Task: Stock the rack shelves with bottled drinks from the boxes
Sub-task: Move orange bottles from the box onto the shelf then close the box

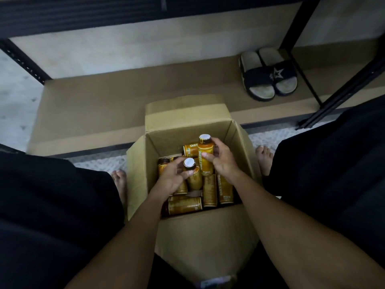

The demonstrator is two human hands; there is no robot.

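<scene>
Lower rack shelf (pixel 100 105), upper frame: slippers (pixel 268 74) at right. Centre: open box (pixel 187 128) of loose bottles (pixel 185 206); left hand (pixel 173 179) grip holds near bottle (pixel 194 177), right hand (pixel 223 161) grip holds far bottle (pixel 205 148).

Box (pixel 193 243) is sitting on the floor (pixel 16 97) btwn the person's feet: L foot (pixel 119 182) one side, R foot (pixel 264 157) the other. Bottom shelf (pixel 93 105) is lying just behind the box, w/ the far flap (pixel 185 113) leaning over its front edge. Loose bottles (pixel 209 190) are lying on their sides in the box. L hand (pixel 173 180) is holding the near bottle (pixel 190 166) upright, left of the far bottle (pixel 205 155), which R hand (pixel 221 163) is gripping upright. Slippers (pixel 268 74) are sitting on the shelf, back right, just left of a rack post (pixel 300 38).
</scene>
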